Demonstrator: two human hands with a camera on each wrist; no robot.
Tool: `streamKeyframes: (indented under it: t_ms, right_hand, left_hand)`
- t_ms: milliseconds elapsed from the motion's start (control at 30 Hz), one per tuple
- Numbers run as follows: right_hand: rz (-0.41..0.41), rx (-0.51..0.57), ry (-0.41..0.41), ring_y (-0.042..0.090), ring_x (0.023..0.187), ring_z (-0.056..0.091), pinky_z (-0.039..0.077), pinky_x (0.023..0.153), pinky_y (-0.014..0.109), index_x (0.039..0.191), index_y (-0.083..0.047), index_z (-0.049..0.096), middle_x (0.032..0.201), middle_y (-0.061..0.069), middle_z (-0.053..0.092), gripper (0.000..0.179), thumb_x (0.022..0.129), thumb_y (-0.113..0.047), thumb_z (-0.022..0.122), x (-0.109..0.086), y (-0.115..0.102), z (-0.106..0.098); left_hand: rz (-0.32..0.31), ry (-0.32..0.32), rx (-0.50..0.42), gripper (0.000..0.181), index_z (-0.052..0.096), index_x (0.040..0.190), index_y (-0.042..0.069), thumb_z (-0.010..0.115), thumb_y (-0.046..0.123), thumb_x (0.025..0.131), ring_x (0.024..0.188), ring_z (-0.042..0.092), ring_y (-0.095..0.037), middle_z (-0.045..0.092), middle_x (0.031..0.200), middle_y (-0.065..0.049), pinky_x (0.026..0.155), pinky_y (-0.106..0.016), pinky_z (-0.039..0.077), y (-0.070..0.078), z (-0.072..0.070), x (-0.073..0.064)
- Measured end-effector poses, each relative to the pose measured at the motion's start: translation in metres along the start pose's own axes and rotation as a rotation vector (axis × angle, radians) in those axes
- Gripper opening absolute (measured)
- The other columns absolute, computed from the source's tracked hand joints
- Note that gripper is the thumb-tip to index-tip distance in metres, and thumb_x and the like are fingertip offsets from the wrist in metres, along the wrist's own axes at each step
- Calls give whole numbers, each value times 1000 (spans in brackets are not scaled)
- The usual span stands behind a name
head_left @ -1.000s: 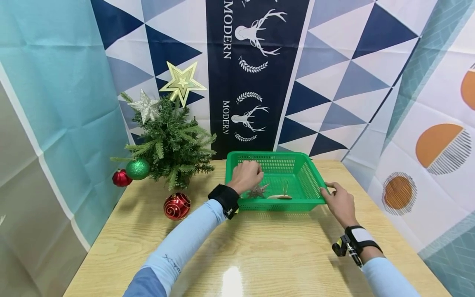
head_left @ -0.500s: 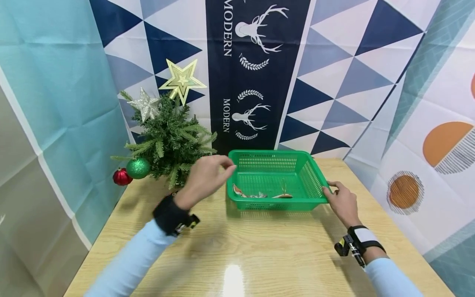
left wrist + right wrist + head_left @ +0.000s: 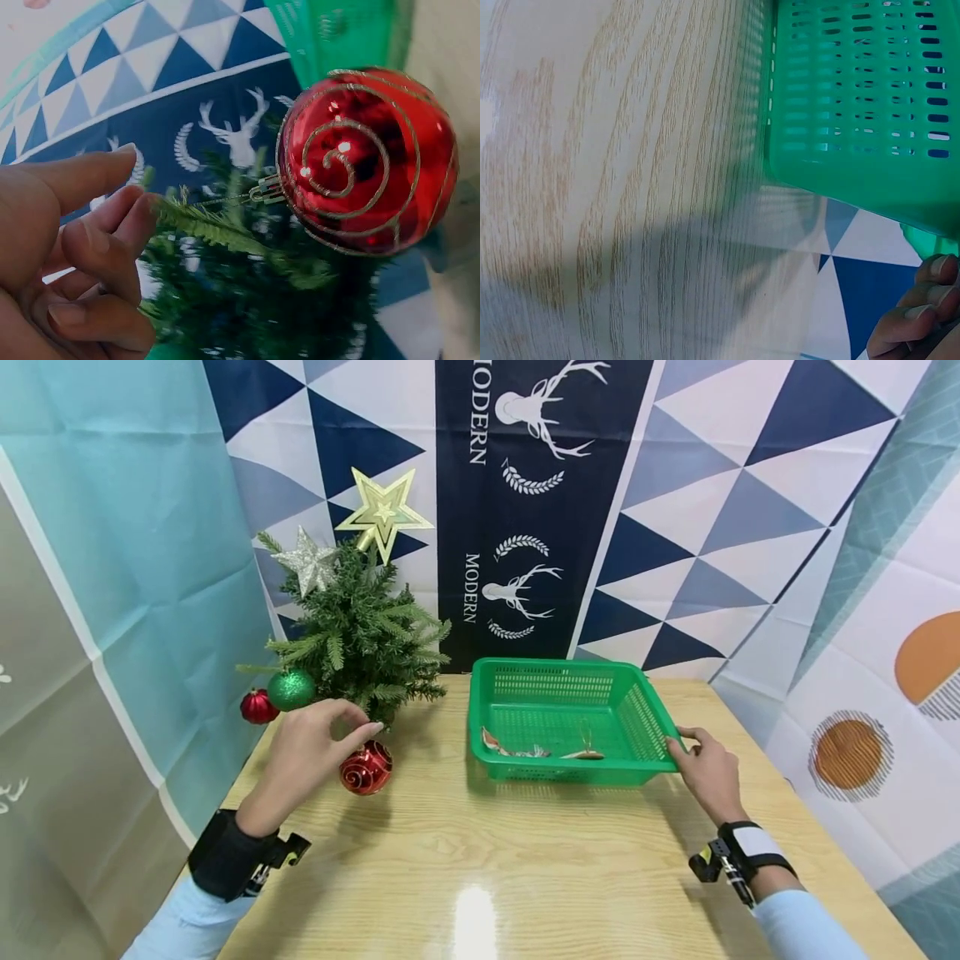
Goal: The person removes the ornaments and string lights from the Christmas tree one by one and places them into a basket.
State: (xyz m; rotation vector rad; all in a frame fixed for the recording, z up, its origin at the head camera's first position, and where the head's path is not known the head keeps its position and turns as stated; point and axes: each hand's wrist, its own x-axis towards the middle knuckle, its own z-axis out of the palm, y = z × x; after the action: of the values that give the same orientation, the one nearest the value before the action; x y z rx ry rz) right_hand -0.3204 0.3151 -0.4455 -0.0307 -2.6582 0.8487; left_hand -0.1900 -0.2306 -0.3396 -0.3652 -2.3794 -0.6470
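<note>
The step in hand looks like hanging the red bauble (image 3: 366,768) on the tree (image 3: 360,635): it dangles by its thread near a branch tip (image 3: 217,229), below the tree's lower needles. The left hand (image 3: 307,747) has thumb and forefinger bent close beside that tip; whether they pinch thread or needles, I cannot tell. The right hand (image 3: 708,772) grips the rim of the basket (image 3: 570,770). The next move probably calls for seating the loop well along the branch.

A glossy red, gold-swirled bauble (image 3: 366,769) hangs beside the left hand (image 3: 303,756), while the right hand (image 3: 707,773) grips an upright green slotted basket (image 3: 570,770) by its rim.
</note>
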Motion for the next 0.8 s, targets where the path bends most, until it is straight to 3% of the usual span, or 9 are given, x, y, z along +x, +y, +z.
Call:
streamKeyframes:
  t_ms: [200,433,667,800]
  right_hand:
    - [6,3,-12,20,48,47,32,44,31,137,6,58,60,5,54,53,106,-37,56,-1,1,0]
    - [-17,2,3,20,47,45,32,45,31,137,6,59,58,5,52,53,107,-36,55,-1,-2,-2]
    - [6,13,-10,20,48,47,33,44,32,138,7,58,60,6,55,54,107,-37,55,-3,-2,-2]
    - [7,14,-7,20,48,47,32,44,31,138,7,58,60,6,55,54,107,-37,56,-4,-1,-1]
  left_hand:
    - [9,85,14,29,73,93,7,93,23,77,71,61,-20,70,87,-6,65,-33,44,-12,5,-10]
    - [-85,25,-38,24,78,95,9,90,25,81,71,61,-17,74,89,-4,65,-30,43,-17,5,-16]
    - [-189,-42,-98,31,75,104,10,90,24,81,74,64,-17,75,92,-4,68,-32,46,-18,8,-21]
    - [-239,-38,-114,27,76,103,9,88,25,84,76,68,-20,76,92,-6,70,-36,49,-20,12,-23]
